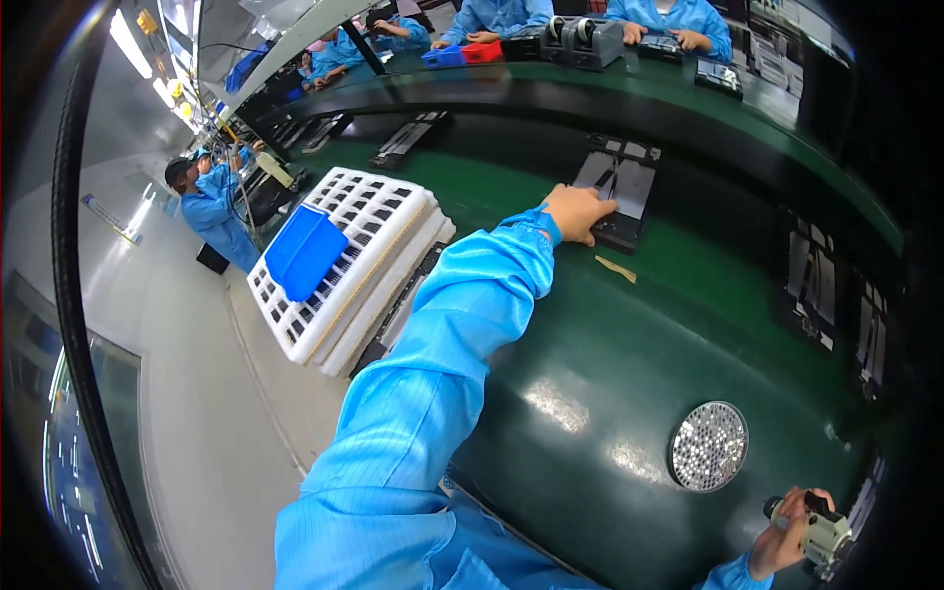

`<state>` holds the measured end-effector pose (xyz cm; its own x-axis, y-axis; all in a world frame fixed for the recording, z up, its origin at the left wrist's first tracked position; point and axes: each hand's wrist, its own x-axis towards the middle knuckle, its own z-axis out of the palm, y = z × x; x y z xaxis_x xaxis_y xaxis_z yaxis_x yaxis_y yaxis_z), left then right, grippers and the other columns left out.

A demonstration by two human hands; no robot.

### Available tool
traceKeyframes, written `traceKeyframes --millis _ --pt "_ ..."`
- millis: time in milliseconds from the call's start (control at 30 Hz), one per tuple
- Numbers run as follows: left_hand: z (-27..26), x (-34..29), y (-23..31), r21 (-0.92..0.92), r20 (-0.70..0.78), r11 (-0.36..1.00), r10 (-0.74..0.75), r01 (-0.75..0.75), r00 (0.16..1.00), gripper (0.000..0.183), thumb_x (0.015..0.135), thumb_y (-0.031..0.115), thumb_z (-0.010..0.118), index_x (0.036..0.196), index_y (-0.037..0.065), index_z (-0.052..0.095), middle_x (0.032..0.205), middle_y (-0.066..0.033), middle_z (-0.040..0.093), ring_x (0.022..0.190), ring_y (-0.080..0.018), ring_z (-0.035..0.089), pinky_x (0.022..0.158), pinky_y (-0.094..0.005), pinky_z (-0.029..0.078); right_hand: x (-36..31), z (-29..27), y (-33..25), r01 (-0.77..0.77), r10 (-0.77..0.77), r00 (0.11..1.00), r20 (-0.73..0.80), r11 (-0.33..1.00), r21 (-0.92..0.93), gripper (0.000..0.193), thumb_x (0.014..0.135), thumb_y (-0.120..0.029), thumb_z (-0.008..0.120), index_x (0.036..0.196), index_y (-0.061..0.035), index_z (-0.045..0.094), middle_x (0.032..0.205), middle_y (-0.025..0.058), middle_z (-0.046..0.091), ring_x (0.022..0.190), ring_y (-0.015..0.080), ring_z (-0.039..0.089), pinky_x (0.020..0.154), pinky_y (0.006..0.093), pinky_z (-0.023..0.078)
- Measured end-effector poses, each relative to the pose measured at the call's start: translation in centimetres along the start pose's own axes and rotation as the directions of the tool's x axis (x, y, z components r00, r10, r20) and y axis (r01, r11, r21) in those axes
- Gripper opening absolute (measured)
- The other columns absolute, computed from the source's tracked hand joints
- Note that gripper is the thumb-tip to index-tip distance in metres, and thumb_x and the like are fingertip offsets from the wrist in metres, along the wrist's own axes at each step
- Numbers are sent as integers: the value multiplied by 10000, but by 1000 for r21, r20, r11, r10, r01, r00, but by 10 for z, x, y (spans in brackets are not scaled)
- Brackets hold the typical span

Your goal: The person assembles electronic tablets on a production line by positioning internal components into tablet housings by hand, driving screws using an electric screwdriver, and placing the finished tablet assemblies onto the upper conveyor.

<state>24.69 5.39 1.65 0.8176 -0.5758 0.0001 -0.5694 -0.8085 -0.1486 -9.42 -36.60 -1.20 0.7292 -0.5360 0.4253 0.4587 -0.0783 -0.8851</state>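
Head camera is showing the left grip (573, 211) resting at the near, left side of a flat dark device (629, 185), which is lying on the green table (600, 344). The device is extending to the right of the grip and beyond it, its long axis running away from the person, its far end leaning slightly right, while the forearm is slanting in from the lower left. Its fingers are touching the device, but whether they are closing on its edge I cannot tell. The right grip (790, 531), well apart at the lower right, is wrapping around a pale tool (828, 541); the left is clearly the nearer one. A thin yellowish strip (617, 268) is lying just beside the device's near end.

As for containers, a stack of white foam trays (379, 295) is standing at the left, its top pockets holding small dark parts (369, 227). A blue bin (307, 248) is lying tilted across those pockets. Nearer the right grip, a round dish (675, 462) is apparently carrying many small shiny pieces (710, 442).
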Motion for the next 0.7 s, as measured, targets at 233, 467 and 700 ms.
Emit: traceKeyframes --millis 233,467,700 --pt "17 -2 -15 147 -167 987 -37 62 985 593 692 136 702 1256 160 519 969 -148 621 852 -335 649 713 -426 529 5 1 4 21 -21 1000 14 1000 -10 264 848 -42 536 1103 3 483 687 42 458 611 108 412 702 301 397" --pt "7 9 -15 75 24 977 -204 201 979 685 661 117 699 1306 151 472 1147 -157 551 1076 -366 560 825 -448 507 3 0 4 42 -41 999 19 998 -37 271 847 -43 551 1109 3 497 692 39 464 614 110 426 712 293 415" --pt "-6 8 -35 33 -61 998 56 -54 997 417 851 217 607 1248 114 532 1048 -152 602 1007 -342 593 834 -442 515 -4 29 -10 16 -25 997 -70 992 -122 306 735 13 644 1014 -81 557 920 81 594 764 173 583 601 297 506"
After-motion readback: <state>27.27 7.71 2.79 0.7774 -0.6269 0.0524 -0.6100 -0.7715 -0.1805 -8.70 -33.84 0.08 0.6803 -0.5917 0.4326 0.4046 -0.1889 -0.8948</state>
